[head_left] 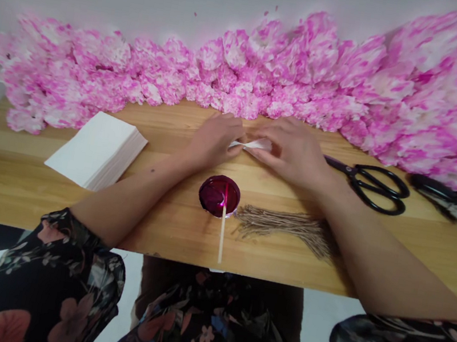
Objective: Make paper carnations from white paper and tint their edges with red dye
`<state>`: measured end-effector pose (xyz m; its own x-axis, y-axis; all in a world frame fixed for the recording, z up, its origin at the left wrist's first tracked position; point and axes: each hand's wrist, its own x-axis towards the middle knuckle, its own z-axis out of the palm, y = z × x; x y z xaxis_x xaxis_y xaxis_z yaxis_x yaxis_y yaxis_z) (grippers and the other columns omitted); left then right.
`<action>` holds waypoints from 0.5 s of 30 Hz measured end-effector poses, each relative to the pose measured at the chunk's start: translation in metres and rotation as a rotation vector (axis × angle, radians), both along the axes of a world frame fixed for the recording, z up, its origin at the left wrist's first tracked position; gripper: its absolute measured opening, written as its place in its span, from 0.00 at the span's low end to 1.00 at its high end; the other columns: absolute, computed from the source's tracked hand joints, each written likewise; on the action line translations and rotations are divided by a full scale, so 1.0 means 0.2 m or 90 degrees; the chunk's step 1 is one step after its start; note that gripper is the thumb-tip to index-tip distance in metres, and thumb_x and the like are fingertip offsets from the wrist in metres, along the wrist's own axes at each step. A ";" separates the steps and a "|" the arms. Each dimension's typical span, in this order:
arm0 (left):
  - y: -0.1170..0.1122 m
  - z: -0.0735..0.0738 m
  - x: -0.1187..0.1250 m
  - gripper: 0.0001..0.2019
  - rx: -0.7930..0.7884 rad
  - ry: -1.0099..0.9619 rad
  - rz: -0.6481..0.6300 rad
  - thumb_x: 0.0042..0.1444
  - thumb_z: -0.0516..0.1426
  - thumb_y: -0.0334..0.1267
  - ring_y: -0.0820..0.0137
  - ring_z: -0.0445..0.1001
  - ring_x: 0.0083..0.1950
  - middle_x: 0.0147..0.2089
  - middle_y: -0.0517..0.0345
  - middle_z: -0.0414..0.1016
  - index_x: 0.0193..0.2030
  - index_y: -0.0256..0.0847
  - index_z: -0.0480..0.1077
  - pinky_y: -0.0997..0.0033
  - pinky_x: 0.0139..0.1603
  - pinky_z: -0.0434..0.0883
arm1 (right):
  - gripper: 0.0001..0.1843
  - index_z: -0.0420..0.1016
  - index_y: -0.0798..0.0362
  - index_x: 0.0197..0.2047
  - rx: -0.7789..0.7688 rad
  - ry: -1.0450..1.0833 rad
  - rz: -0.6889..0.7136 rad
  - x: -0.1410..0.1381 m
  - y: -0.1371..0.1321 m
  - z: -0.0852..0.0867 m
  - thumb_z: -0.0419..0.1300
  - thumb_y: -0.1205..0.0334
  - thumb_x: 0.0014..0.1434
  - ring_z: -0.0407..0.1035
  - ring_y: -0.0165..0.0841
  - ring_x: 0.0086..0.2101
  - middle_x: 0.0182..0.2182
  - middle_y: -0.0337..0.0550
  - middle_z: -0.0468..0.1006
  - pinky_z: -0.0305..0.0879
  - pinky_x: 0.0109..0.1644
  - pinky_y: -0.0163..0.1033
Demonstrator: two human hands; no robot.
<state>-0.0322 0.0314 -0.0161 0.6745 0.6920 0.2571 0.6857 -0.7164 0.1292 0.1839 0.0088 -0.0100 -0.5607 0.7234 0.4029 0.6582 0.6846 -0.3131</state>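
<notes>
Over the middle of the table, my left hand (218, 137) and my right hand (290, 149) are both closed on a small piece of white paper (254, 144). The paper is gathered narrow at its middle, between the fingertips, and flares toward my right hand. Much of it is hidden by my fingers. Just below the hands is a small glass bowl of dark magenta liquid (212, 194), with a thin wooden stick (222, 236) leaning out over its near rim. A bundle of brown twine lengths (284, 227) lies right of the bowl, near my right forearm.
A stack of white paper squares (96, 147) sits at left. Black-handled scissors (376, 186) lie at right, beside a dark tool (445, 196) I cannot make out. Pink-and-white paper flowers (252, 76) are heaped along the wall. The wooden table's front edge (179, 260) runs close to my body.
</notes>
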 end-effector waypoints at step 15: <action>0.04 -0.06 0.00 0.05 -0.033 -0.054 -0.009 0.59 0.58 0.35 0.62 0.72 0.46 0.40 0.54 0.77 0.39 0.40 0.75 0.62 0.48 0.64 | 0.12 0.78 0.51 0.44 -0.050 -0.106 -0.053 -0.05 -0.01 0.02 0.54 0.60 0.63 0.70 0.45 0.45 0.41 0.49 0.80 0.60 0.47 0.46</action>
